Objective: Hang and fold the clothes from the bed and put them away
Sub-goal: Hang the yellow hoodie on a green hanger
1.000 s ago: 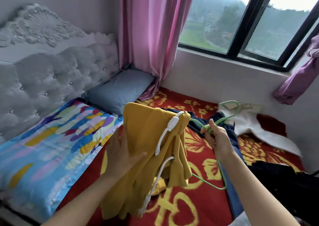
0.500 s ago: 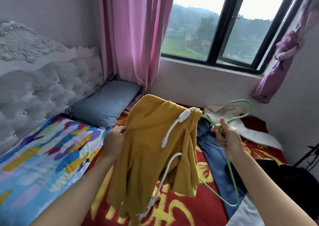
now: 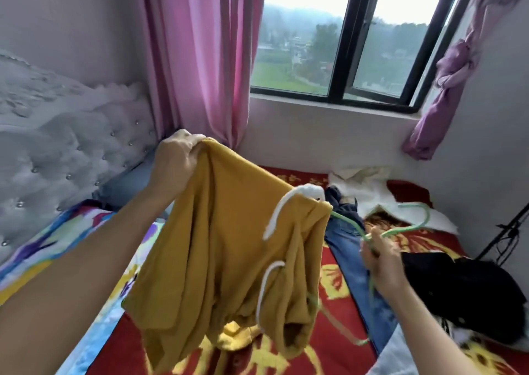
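Two hands are lifted above the bed (image 3: 337, 334), and a mustard-yellow hoodie (image 3: 229, 246) hangs between them in the air over the bed. The left hand (image 3: 177, 160) grips a bunch of the hoodie's upper edge with curled fingers and holds it high, toward the head of the bed. The right hand (image 3: 382, 263) is closed around the neck of a green hanger (image 3: 426, 218), just under its hook, over the middle of the bed. One arm of the hanger goes into the hoodie at the opening where the knot of the white drawstring (image 3: 276, 217) sits. The lower part of the hanger is blurred. The hoodie's lower folds hang down close to the bed, and I cannot tell if they touch it.

On the bed, which has a red blanket (image 3: 415, 240) with yellow flowers, lie blue jeans (image 3: 346, 240), a white garment (image 3: 369, 194) at the far edge, and a black garment (image 3: 463, 289) at the right edge. A colourful quilt (image 3: 57, 240) covers the left part of the bed. A grey-blue pillow (image 3: 126, 186) and a tufted headboard (image 3: 71, 145) are at the head of the bed. Behind the bed are a pink curtain (image 3: 206, 74) and a window (image 3: 343, 45).
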